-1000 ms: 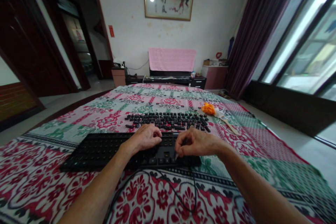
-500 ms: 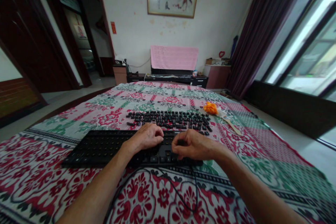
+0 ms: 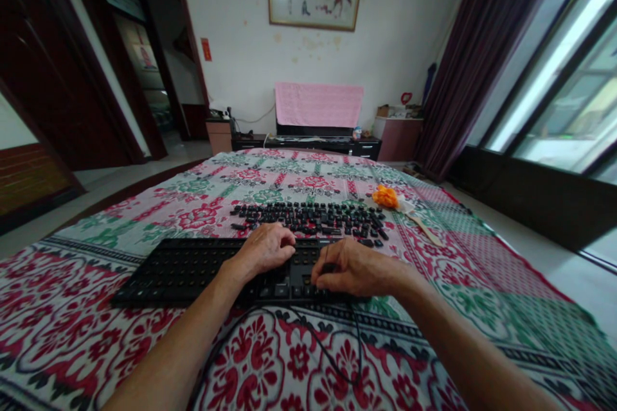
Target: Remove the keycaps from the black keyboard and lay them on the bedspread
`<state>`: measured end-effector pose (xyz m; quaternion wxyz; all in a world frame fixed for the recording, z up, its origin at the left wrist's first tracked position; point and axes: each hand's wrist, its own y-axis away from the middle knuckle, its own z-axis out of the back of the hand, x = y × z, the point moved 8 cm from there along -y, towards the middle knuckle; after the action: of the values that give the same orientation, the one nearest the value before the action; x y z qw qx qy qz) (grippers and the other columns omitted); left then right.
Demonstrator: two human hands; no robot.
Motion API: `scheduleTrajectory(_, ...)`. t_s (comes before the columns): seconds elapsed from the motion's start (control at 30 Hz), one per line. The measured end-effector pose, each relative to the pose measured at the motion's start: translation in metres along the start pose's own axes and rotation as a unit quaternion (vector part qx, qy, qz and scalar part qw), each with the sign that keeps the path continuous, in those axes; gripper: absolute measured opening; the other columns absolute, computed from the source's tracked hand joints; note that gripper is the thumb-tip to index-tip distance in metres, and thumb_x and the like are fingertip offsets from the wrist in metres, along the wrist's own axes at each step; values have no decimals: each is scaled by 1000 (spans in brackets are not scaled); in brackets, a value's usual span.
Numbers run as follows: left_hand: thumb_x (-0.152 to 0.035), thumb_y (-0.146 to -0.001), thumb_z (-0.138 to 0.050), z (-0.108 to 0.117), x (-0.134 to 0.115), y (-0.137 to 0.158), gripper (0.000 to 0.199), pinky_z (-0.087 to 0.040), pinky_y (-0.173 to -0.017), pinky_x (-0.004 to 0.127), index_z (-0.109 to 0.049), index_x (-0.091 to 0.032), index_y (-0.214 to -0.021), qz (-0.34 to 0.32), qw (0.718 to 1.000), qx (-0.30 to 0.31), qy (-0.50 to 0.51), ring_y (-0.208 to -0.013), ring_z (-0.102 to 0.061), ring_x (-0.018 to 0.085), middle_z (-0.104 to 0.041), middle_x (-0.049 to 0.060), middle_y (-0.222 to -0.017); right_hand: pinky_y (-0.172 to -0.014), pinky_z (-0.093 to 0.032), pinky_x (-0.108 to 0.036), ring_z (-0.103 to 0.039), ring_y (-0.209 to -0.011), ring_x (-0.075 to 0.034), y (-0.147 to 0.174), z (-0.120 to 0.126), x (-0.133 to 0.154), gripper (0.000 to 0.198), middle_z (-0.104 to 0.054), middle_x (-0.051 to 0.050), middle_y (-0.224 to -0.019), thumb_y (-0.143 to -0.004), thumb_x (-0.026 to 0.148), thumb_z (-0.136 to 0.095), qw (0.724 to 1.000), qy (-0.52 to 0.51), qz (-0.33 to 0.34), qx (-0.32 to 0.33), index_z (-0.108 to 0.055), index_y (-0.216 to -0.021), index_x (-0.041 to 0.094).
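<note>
A black keyboard (image 3: 178, 270) lies on the patterned cloth. Most of its left part is bare of keycaps, while several keys remain along the near edge. My left hand (image 3: 267, 248) rests over the keyboard's middle, fingers curled in and thumb close to the forefinger; anything in them is hidden. Over the right part, my right hand (image 3: 354, 268) is bent with thumb and fingers closed around something small and dark that I cannot make out. Just beyond the keyboard, many loose black keycaps (image 3: 332, 212) are spread in rows.
An orange puff (image 3: 385, 196) and a brush with a pale wooden handle (image 3: 427, 231) lie to the right of the keycaps. A black cable (image 3: 332, 363) loops on the cloth (image 3: 299, 392) at the near side. Farther off stands a low cabinet (image 3: 366, 149).
My right hand has shifted slightly left over the keyboard, its fingertips lower and closer together. My left hand has moved a little to the left. The keycaps and brush lie as before.
</note>
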<state>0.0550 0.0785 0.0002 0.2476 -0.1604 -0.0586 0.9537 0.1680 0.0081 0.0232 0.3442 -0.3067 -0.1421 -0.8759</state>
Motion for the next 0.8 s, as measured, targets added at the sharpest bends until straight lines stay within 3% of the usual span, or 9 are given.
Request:
scheduleTrajectory(0.23,-28,-68,-54,-4,3,0,21,-38,-60,22,-67,-22,-84,-1,1000,3,-2,-66,-55,13,-61,0,-73,-43,-28,-17,-39,-48,-6,-1,-1,-9,24,-58,1,-60,-73,24,-48,997,-4,-66,-36,-68,-84,15)
scheduleTrajectory(0.6,-27,-68,-53,-3,1,1,23,-38,-61,22,-66,-22,-86,2,1000,0,-10,-68,-55,13,-61,0,-73,-49,-31,-17,-43,-53,-7,-1,-6,10,20,-58,1,-61,-70,15,-51,999,31,3,-28,-69,-79,13)
scheduleTrajectory(0.8,-27,-69,-52,-6,1,1,33,-37,-61,22,-64,-25,-100,-3,1000,10,-13,-66,-54,13,-62,-2,-71,-46,-30,-18,-40,-50,-6,-2,-7,-6,24,-57,2,-61,-74,21,-48,999,-20,-23,-37,-68,-83,13)
